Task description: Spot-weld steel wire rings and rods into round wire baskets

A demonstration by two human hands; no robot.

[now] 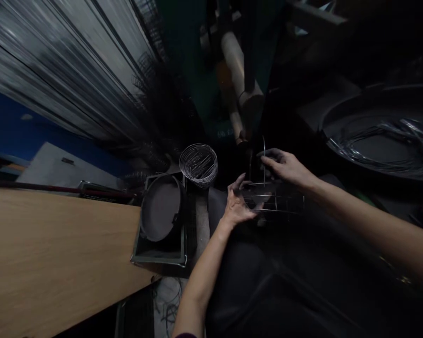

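Note:
My left hand (237, 206) is closed around one end of a wire frame (275, 196), whose thin bars run sideways in front of my lap. My right hand (287, 168) pinches a thin, slightly bent wire (264, 172) between thumb and fingers. That wire stands roughly upright, its lower end reaching the frame's bars; whether it is joined to them I cannot tell. Just beyond both hands is the lower tip of a machine's pale cylindrical arm (237, 126). The far side of the frame is lost in shadow.
A round stack of wire baskets (199, 164) stands left of my hands. Beside it, a dark round pan (162, 209) rests in a crate (158, 259). A wooden board (56, 253) fills the lower left. At right, a large round basin (341, 157) holds loose wire rings (391, 141).

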